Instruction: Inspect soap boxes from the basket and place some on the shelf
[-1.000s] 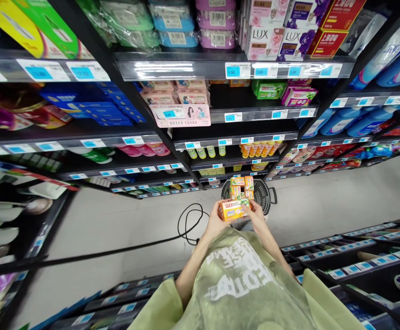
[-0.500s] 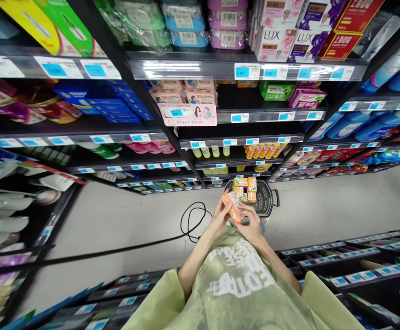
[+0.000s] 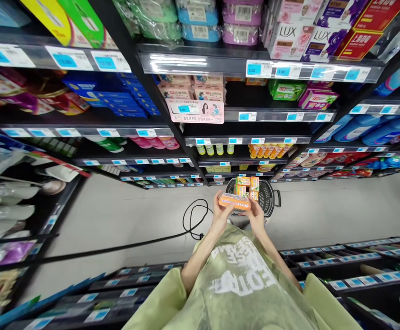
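An orange pack of soap [image 3: 234, 201] is held level in front of my body, its long printed side facing up toward me. My left hand [image 3: 221, 211] grips its left end, thumb along the near side. At the right end my right hand [image 3: 255, 214] closes its fingers on the pack. Just beyond, a dark grey shopping basket [image 3: 265, 201] stands on the floor by my feet. Several orange-and-green soap packs [image 3: 243, 181] lie in it, partly hidden behind the held pack and my hands.
Shelving with price tags rises ahead, carrying boxed soaps [image 3: 291, 39], pink soap packs [image 3: 209, 93] and blue bottles [image 3: 385, 129]. A black cable [image 3: 124, 247] runs across the floor from the left and loops beside me. More racks [image 3: 145, 284] stand close behind.
Both hands have turned the soap pack from a steep slant to nearly level, showing its long side. My right hand has shifted to its right end. The view has moved slightly left.
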A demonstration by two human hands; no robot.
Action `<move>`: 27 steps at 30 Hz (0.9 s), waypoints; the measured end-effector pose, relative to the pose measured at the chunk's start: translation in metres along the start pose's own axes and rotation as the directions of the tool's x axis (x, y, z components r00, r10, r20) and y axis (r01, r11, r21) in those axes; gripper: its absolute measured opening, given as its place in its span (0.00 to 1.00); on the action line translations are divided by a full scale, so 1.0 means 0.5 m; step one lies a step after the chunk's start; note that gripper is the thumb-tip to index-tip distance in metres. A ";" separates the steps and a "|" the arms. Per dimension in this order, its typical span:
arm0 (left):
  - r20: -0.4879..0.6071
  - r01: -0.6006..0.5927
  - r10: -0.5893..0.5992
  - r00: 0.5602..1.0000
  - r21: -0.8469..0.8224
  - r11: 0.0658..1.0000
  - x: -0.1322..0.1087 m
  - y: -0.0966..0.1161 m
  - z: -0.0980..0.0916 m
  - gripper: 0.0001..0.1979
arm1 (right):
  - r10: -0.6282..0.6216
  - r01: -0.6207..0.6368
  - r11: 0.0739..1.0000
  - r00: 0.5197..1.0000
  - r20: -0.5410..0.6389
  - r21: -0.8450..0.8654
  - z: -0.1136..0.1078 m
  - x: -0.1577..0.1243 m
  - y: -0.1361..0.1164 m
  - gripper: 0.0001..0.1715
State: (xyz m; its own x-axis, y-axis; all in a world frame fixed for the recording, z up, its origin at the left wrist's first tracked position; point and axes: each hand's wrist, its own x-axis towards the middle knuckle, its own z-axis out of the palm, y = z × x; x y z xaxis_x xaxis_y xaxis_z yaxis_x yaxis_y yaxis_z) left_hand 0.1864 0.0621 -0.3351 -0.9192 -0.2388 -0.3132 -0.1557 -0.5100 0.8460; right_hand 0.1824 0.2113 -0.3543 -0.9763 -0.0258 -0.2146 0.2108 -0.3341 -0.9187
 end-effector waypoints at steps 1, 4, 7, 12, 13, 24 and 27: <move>-0.006 -0.010 0.010 1.000 0.011 1.000 -0.002 -0.004 -0.001 0.44 | 0.008 -0.008 1.000 1.000 -0.015 0.015 -0.002 0.002 0.002 0.39; 0.001 -0.042 0.042 0.999 0.058 0.997 -0.004 -0.012 -0.003 0.44 | 0.024 -0.022 0.999 0.998 -0.049 0.037 -0.004 0.004 0.007 0.38; 0.011 -0.052 0.051 0.999 0.076 0.996 -0.005 -0.015 -0.004 0.43 | 0.040 -0.038 0.998 0.998 -0.046 0.043 -0.002 0.003 0.008 0.38; 0.030 -0.044 0.042 0.999 0.069 0.997 -0.007 -0.010 -0.008 0.46 | 0.056 -0.056 0.992 0.998 0.000 0.109 0.002 -0.006 -0.010 0.33; 0.042 -0.046 0.043 0.998 0.068 0.997 -0.008 -0.007 -0.009 0.47 | 0.065 -0.068 0.989 0.998 0.026 0.129 0.003 -0.008 -0.016 0.33; 0.279 -0.115 0.101 0.955 0.032 0.993 -0.012 0.021 -0.018 0.58 | -0.103 0.106 0.993 0.992 0.066 -0.042 -0.002 -0.010 -0.065 0.48; 0.277 -0.119 0.095 0.956 0.073 0.990 -0.011 0.027 -0.020 0.57 | -0.112 0.116 0.992 0.991 0.072 -0.058 -0.006 -0.011 -0.070 0.48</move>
State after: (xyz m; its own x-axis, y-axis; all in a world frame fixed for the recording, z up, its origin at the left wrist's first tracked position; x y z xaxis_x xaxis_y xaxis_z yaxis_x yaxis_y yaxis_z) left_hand 0.1931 0.0483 -0.3262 -0.9939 -0.0477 -0.0996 -0.0709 -0.4165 0.9063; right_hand 0.1803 0.2258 -0.3221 -0.9947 -0.0563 -0.0860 0.0984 -0.2795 -0.9551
